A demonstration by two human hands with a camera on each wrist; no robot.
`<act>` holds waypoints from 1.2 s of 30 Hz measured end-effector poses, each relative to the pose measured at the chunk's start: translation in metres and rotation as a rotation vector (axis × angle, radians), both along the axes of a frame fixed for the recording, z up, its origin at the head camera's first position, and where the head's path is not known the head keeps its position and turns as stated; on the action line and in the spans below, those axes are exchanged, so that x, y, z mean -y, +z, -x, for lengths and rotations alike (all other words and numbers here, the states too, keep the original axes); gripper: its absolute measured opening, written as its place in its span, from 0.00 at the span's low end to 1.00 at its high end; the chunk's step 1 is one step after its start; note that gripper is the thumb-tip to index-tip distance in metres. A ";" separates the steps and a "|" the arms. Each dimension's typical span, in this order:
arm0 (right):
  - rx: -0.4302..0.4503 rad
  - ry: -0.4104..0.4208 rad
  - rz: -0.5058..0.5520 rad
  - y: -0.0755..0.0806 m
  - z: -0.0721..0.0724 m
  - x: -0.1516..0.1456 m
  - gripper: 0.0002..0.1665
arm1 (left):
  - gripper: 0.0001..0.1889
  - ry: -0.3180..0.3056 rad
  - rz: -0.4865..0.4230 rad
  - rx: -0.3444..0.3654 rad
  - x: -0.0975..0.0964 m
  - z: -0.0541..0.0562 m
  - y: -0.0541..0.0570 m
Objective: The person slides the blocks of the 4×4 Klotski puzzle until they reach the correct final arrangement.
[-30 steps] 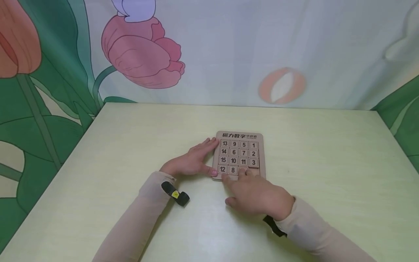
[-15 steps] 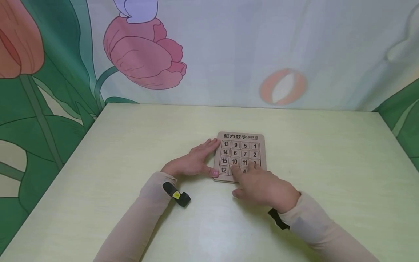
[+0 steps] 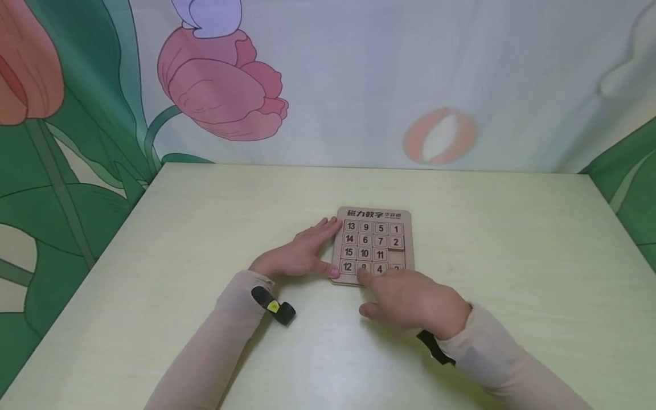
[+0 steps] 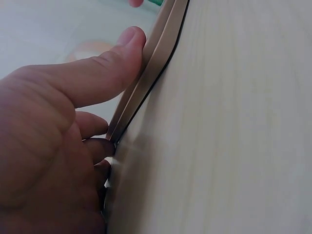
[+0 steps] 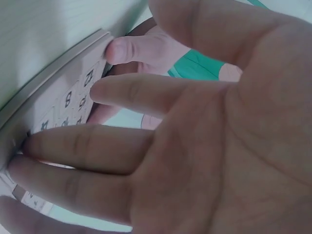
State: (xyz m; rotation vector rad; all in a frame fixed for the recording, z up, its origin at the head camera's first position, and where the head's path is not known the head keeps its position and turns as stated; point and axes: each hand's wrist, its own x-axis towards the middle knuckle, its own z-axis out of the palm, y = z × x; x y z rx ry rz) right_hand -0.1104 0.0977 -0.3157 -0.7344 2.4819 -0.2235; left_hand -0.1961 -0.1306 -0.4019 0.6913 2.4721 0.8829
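Observation:
A wooden number sliding puzzle [image 3: 374,214] lies flat in the middle of the table in the head view. The gap [image 3: 396,259] is in the right column, below tile 2; tile 3 sits under it, partly covered by fingers. My left hand [image 3: 302,250] steadies the puzzle's left edge, thumb at the lower corner and fingertips near the top; the left wrist view shows the thumb against the board's side [image 4: 155,63]. Over the bottom row lies my right hand [image 3: 415,299], fingers extended. In the right wrist view the fingers [image 5: 92,146] reach to the tiles.
The pale wooden table [image 3: 512,245] stretches out around the puzzle. Behind its far edge hangs a curtain [image 3: 359,85] printed with flowers and leaves. A dark strap with a small device [image 3: 274,306] is on the left wrist.
Tile 3 has slid down one place into the bottom right corner, so the gap is now above it. My right hand moved up onto it, then back down. The left hand stayed put.

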 end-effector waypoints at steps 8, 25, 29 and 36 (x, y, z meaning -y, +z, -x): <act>-0.083 0.024 -0.019 -0.001 0.000 0.000 0.37 | 0.57 -0.001 -0.017 0.013 0.000 -0.002 0.000; -0.155 -0.071 -0.052 -0.023 0.033 -0.022 0.53 | 0.58 -0.010 -0.012 0.013 0.000 -0.001 0.002; -0.176 -0.071 -0.051 -0.025 0.035 -0.023 0.47 | 0.58 -0.015 -0.005 0.009 -0.001 0.000 0.003; -0.235 -0.049 -0.064 -0.028 0.035 -0.019 0.41 | 0.58 -0.009 0.002 0.004 0.000 0.000 0.003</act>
